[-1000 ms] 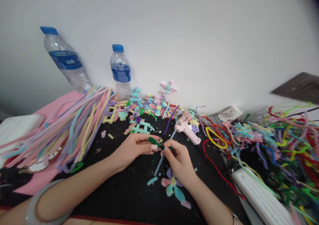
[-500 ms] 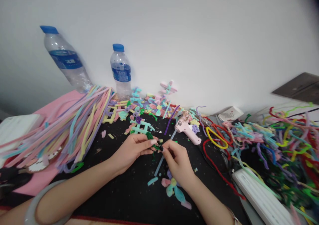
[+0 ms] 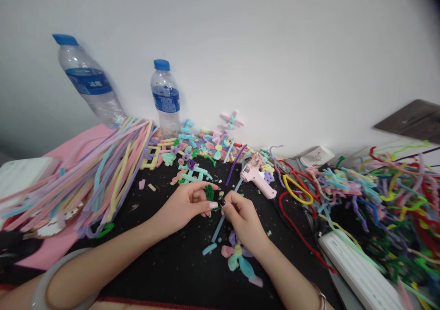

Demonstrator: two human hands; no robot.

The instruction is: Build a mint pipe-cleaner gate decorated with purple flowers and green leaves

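Over the middle of the black mat, my left hand (image 3: 187, 203) is closed on a small dark green fuzzy piece (image 3: 209, 193), which stands up between its fingers. My right hand (image 3: 242, 214) is just to the right, its thumb and forefinger pinched together beside that piece; whatever they hold is too small to make out. A pastel flower (image 3: 238, 251) lies below my right hand. Behind my left hand is a mint green lattice piece (image 3: 194, 174). A pale blue stick (image 3: 218, 229) lies between and under the hands.
A pink glue gun (image 3: 257, 178) lies right of centre. Two bottles (image 3: 165, 97) stand by the wall. Pastel fuzzy stems (image 3: 117, 172) cover the left; tangled coloured stems (image 3: 405, 209) and a white power strip (image 3: 357, 271) are at right.
The green piece has turned more upright in my left hand and shows more clearly. My hands stay close together; the view has shifted slightly.
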